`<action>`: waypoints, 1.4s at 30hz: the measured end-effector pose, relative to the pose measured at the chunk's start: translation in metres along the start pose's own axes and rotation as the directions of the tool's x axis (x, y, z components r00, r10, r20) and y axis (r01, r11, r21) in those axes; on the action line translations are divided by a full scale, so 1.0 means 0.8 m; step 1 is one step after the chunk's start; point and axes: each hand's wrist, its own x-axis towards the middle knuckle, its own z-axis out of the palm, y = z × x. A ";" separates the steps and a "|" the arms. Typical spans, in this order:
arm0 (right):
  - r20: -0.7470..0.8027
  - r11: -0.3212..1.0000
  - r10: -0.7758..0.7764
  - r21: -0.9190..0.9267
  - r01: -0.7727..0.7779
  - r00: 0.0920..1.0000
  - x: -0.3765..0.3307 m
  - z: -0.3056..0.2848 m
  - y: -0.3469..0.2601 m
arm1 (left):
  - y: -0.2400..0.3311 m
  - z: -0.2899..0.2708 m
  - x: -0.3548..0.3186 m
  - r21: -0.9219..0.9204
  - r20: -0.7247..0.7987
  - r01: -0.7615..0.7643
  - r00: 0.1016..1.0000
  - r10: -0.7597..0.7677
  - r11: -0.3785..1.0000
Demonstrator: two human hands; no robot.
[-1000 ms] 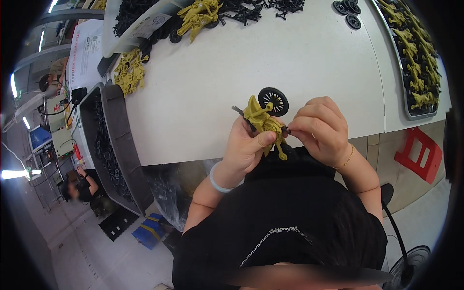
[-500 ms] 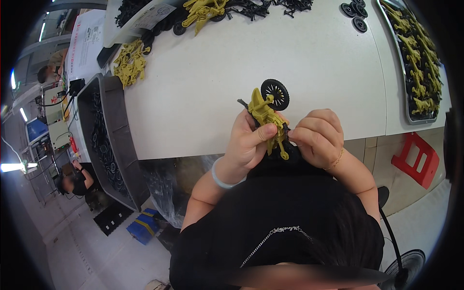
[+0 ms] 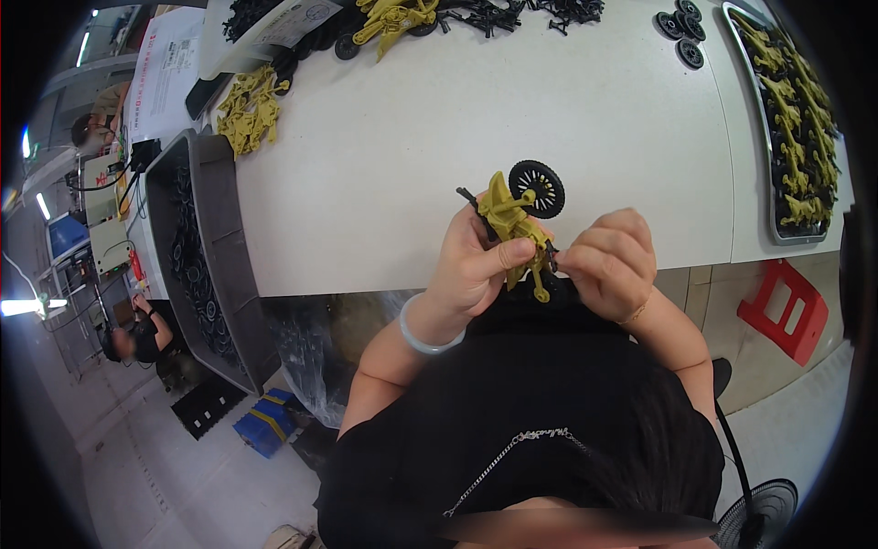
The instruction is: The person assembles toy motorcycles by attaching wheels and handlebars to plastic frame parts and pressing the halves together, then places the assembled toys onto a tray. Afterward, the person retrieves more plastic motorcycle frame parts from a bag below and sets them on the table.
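Observation:
My left hand [image 3: 476, 265] is closed around a yellow toy motorcycle [image 3: 506, 216], thumb pressed across its body. One black spoked wheel [image 3: 537, 189] is fitted at its far end, and a dark bar [image 3: 466, 196] sticks out on its left. At the toy's right side, my right hand [image 3: 611, 263] pinches a small black part [image 3: 551, 257] between thumb and fingertips. That part touches the yellow body, but its exact shape is mostly hidden by the fingers. Both hands are held over the table's near edge, close to my black shirt.
On the white table [image 3: 384, 165], several loose black wheels [image 3: 690, 54] lie at the far right near a metal tray [image 3: 776, 206] of yellow toys. Yellow parts [image 3: 249, 110] are heaped at the left, beside a grey bin [image 3: 242, 265] of black pieces. A red stool [image 3: 786, 311] stands right.
Both hands and the toy motorcycle have shifted slightly to the right in the picture. The right fingers have drawn a little away from the yellow body, showing more of the small black part.

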 end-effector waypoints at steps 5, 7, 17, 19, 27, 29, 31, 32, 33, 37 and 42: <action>0.046 0.961 0.208 0.175 -0.213 0.977 0.012 -0.001 0.005 | 0.005 0.000 0.001 0.042 0.040 0.034 0.999 -0.036 0.999; 0.054 0.986 0.112 0.120 -0.118 0.992 -0.002 -0.001 0.004 | 0.006 -0.002 0.003 0.078 0.041 0.018 0.999 -0.022 0.997; 0.522 0.737 0.452 0.238 -0.633 0.723 0.028 -0.022 0.023 | 0.028 0.028 0.008 0.960 0.027 -0.026 1.000 0.002 0.280; 0.404 0.775 0.409 0.320 -0.545 0.818 0.026 -0.037 0.030 | 0.032 0.025 0.002 0.918 0.074 -0.122 0.987 0.139 0.376; 0.280 0.646 0.402 0.588 -0.487 0.872 -0.005 -0.062 0.039 | 0.014 0.009 -0.019 0.950 0.208 -0.248 0.955 0.210 0.187; 0.293 0.635 0.423 0.579 -0.511 0.857 -0.023 -0.068 0.049 | 0.005 0.008 -0.015 0.942 0.219 -0.242 0.968 0.122 0.234; 0.328 0.581 0.469 0.585 -0.566 0.820 -0.027 -0.094 0.059 | -0.002 0.016 -0.001 0.938 0.215 -0.217 0.976 0.035 0.271; 0.389 0.492 0.515 0.595 -0.635 0.764 -0.031 -0.109 0.062 | -0.008 0.024 0.004 0.905 0.265 -0.257 0.964 0.025 0.339; 0.253 0.565 0.552 0.588 -0.579 0.795 -0.034 -0.133 0.078 | -0.011 0.030 0.010 0.866 0.312 -0.292 0.950 0.017 0.406; -0.463 0.790 0.576 0.529 -0.311 0.674 -0.035 -0.308 0.148 | -0.007 0.038 0.011 0.791 0.267 -0.256 0.962 0.063 0.556; -0.752 0.824 0.504 0.271 -0.498 0.425 -0.111 -0.477 0.247 | -0.014 0.021 0.014 0.895 0.223 -0.185 0.974 -0.049 0.407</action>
